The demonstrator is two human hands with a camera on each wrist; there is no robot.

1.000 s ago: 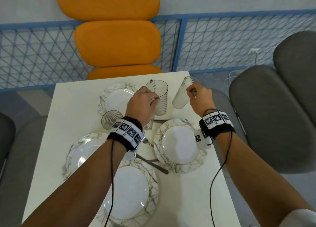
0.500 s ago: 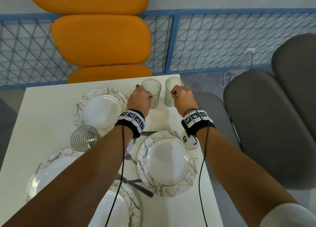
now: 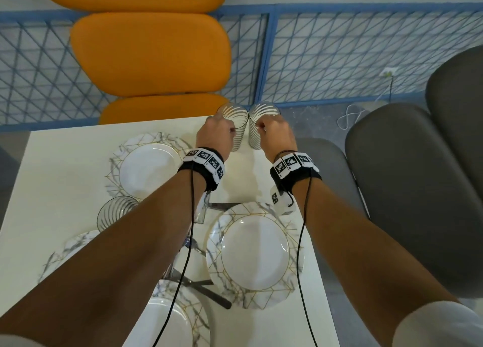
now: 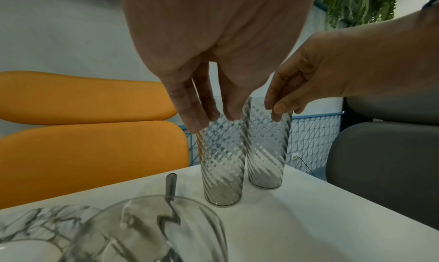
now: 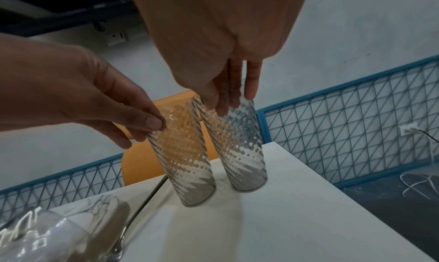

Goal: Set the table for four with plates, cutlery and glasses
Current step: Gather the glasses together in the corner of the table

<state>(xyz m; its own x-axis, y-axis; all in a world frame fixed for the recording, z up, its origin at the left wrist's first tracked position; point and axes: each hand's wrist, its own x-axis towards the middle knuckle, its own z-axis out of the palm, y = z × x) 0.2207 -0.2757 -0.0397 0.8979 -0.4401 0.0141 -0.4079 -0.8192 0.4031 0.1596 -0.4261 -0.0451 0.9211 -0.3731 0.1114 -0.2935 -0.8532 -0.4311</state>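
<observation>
Two tall ribbed grey glasses stand side by side on the white table (image 3: 60, 169) at its far right corner. My left hand (image 3: 222, 131) pinches the rim of the left glass (image 3: 235, 127) from above. My right hand (image 3: 264, 129) pinches the rim of the right glass (image 3: 261, 119) the same way. The left wrist view shows both bases down on the tabletop, the left glass (image 4: 222, 162) nearer and the right glass (image 4: 267, 149) just behind. The right wrist view shows my fingers (image 5: 250, 89) on the rim of the right glass (image 5: 237, 147).
Several marbled plates lie on the table: far left (image 3: 147, 166), right (image 3: 254, 252), near (image 3: 167, 325) and left (image 3: 65, 247). A third glass (image 3: 115, 212) stands by my left forearm. Cutlery (image 3: 201, 289) lies between plates. An orange chair (image 3: 151, 53) and grey chairs (image 3: 407, 189) surround it.
Both hands moved the two glasses away from me toward the far right corner, brought them upright and close together, and now hold them standing on the table.
</observation>
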